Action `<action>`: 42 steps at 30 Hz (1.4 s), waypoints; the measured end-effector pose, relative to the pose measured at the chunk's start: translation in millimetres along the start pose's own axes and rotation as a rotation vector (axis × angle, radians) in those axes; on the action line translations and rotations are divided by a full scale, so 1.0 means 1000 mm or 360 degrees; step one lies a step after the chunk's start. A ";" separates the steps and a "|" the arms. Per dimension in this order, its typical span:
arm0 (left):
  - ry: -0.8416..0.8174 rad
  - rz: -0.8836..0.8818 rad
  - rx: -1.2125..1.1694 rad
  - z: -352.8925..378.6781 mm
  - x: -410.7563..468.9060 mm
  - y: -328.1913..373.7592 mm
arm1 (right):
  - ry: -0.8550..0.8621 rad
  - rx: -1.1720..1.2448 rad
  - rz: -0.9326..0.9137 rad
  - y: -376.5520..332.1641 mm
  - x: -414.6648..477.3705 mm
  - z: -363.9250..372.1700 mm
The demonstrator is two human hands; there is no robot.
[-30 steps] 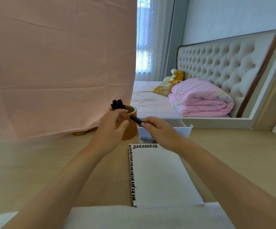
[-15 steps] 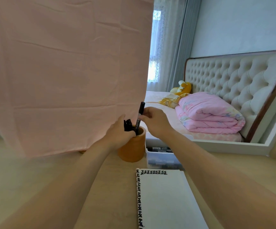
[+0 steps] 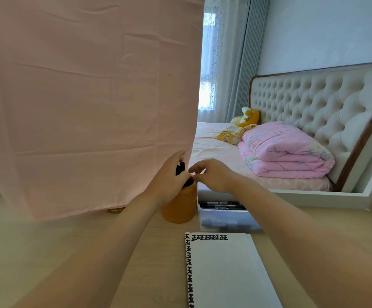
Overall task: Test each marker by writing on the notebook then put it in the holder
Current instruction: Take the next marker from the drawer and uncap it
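An orange cylindrical holder [image 3: 180,207] stands on the wooden table with black markers [image 3: 180,168] sticking out of its top. My left hand [image 3: 169,176] wraps around the holder's rim and the marker tops. My right hand [image 3: 211,174] hovers just right of the rim, fingers loosely spread, with no marker visible in it. A white notebook [image 3: 225,272] with black marks along its top and left edges lies nearer to me. A clear plastic box [image 3: 225,218] behind the notebook holds more black markers [image 3: 220,204].
A pink cloth [image 3: 87,103] hangs over the table's far left. Beyond the table are a bed with a tufted headboard [image 3: 309,107], a folded pink quilt [image 3: 287,152] and a yellow plush toy [image 3: 247,117].
The marker held upright over the holder by my right hand has gone down into it. My right hand has let go and its fingers have opened. The view has tilted upward.
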State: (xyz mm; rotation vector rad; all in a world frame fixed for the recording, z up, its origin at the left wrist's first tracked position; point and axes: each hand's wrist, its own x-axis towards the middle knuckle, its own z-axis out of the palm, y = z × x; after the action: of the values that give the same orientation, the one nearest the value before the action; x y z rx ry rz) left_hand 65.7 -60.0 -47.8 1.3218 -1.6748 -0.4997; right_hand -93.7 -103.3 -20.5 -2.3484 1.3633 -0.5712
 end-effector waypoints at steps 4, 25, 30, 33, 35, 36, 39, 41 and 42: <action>0.0016 0.0109 0.0524 0.011 0.008 0.001 | 0.0013 -0.0239 0.0084 0.032 -0.011 -0.014; -0.0053 0.0859 0.0907 0.041 -0.016 0.027 | -0.0300 -0.0887 0.0418 0.084 -0.012 0.010; -0.0355 0.0736 0.0892 0.063 -0.037 -0.001 | -0.0320 -0.1012 0.0492 0.086 -0.012 0.010; -0.0413 0.0570 0.0774 0.066 -0.044 -0.012 | -0.0360 -0.0977 0.0604 0.086 -0.008 0.010; -0.0353 0.0519 0.0740 0.068 -0.047 -0.013 | -0.0401 -0.0937 0.0688 0.085 -0.006 0.008; -0.0315 0.0505 0.0740 0.069 -0.048 -0.012 | -0.0403 -0.0926 0.0683 0.085 -0.005 0.007; -0.0288 0.0461 0.0736 0.072 -0.049 -0.010 | -0.0470 -0.0944 0.0685 0.083 -0.009 0.004; -0.0291 0.0425 0.0695 0.072 -0.050 -0.008 | -0.0434 -0.1000 0.0587 0.082 -0.018 -0.002; -0.0287 0.0416 0.0675 0.071 -0.051 -0.008 | -0.0371 -0.1021 0.0457 0.084 -0.025 -0.007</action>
State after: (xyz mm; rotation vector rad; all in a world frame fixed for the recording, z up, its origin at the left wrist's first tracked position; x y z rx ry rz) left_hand 10.5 -31.9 -110.1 1.3514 -2.1518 -0.1114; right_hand -169.9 -120.9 -60.6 -2.4880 1.9247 0.2617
